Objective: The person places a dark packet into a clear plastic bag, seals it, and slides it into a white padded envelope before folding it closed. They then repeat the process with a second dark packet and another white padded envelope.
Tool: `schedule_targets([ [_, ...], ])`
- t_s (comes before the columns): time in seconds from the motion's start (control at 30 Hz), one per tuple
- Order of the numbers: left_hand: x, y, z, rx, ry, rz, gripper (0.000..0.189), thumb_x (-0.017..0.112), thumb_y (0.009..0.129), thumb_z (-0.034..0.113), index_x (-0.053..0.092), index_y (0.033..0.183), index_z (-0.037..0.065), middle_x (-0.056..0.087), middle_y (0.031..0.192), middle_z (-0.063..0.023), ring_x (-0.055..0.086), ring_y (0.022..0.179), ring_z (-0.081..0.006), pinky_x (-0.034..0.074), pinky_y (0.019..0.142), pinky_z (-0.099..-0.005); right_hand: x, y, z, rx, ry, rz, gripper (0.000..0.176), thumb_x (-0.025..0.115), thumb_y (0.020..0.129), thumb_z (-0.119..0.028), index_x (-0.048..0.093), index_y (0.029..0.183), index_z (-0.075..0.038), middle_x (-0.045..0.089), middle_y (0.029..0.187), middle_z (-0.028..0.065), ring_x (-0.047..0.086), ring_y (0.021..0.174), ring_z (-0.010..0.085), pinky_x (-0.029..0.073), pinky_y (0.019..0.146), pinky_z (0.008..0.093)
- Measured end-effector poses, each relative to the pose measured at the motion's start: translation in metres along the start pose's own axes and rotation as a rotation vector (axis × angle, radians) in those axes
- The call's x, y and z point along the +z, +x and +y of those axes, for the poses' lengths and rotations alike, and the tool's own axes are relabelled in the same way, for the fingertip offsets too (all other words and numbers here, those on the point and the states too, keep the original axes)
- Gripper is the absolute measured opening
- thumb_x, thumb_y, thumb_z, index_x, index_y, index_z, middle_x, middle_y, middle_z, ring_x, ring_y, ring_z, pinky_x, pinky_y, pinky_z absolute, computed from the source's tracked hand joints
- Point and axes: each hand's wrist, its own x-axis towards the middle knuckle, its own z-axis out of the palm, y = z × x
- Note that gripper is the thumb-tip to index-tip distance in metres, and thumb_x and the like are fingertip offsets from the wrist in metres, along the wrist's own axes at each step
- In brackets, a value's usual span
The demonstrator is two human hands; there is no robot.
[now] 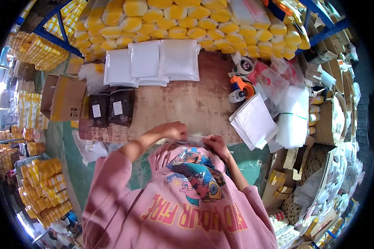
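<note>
At the near edge of the table, close to my body, both my hands are closed. My left hand (175, 130) is curled with its fingers together at one end of a thin clear plastic bag edge (195, 138). At the other end, my right hand (215, 144) pinches the same strip between thumb and fingers. The rest of the bag is hard to make out against my pink sweatshirt. Beyond my left hand, two dark packets (121, 107) with white labels lie on the table.
White packets (179, 60) lie in piles at the table's back, before stacked yellow-and-white packs (174, 23). On the right are an orange tape dispenser (246, 86), a small bottle (236, 96), white sheets (254, 120) and a plastic roll (293, 120). A cardboard box (64, 97) stands left.
</note>
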Motion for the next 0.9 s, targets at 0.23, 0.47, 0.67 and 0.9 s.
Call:
schedule_targets([
  [0.23,-0.032,-0.051,-0.014,0.012,0.006,0.003,0.03,0.063,0.086,0.034,0.068,0.087,0.003,0.066,0.08,-0.0176,0.063,0.071,-0.0319,0.048,0.065,-0.0422,0.001,-0.003,-0.01,0.061,0.06,-0.027,0.014,0.064,0.091,-0.014,0.067,0.085,-0.002,0.06,0.072,0.0005,0.052,0.061,0.0083,0.041,0.054,0.0224],
  [0.47,-0.024,-0.116,-0.144,-0.12,0.079,0.025,0.033,0.072,0.079,0.028,0.065,0.102,0.006,0.067,0.093,-0.0115,0.064,0.085,-0.0279,0.05,0.073,-0.0406,-0.032,-0.014,0.02,0.101,0.057,0.055,0.016,0.062,0.091,-0.014,0.066,0.084,0.0,0.06,0.073,0.0027,0.053,0.064,0.0114,0.042,0.057,0.0268],
  [0.67,-0.002,-0.09,-0.016,0.137,-0.597,0.562,0.062,0.079,0.074,0.022,0.053,0.128,0.004,0.061,0.122,-0.0093,0.058,0.108,-0.0214,0.047,0.089,-0.035,-0.034,0.007,0.039,-0.079,-0.172,-0.039,0.017,0.061,0.091,-0.016,0.066,0.088,0.0,0.066,0.084,0.0077,0.058,0.078,0.0138,0.048,0.072,0.0291],
  [0.9,0.045,0.008,-0.032,0.224,-0.96,0.494,0.052,0.077,0.077,0.023,0.059,0.119,0.0,0.064,0.115,-0.0139,0.059,0.103,-0.0218,0.046,0.089,-0.0344,-0.031,0.008,0.045,-0.044,-0.153,-0.084,0.016,0.059,0.094,-0.019,0.065,0.089,-0.004,0.059,0.076,0.001,0.058,0.074,0.0139,0.047,0.064,0.027],
])
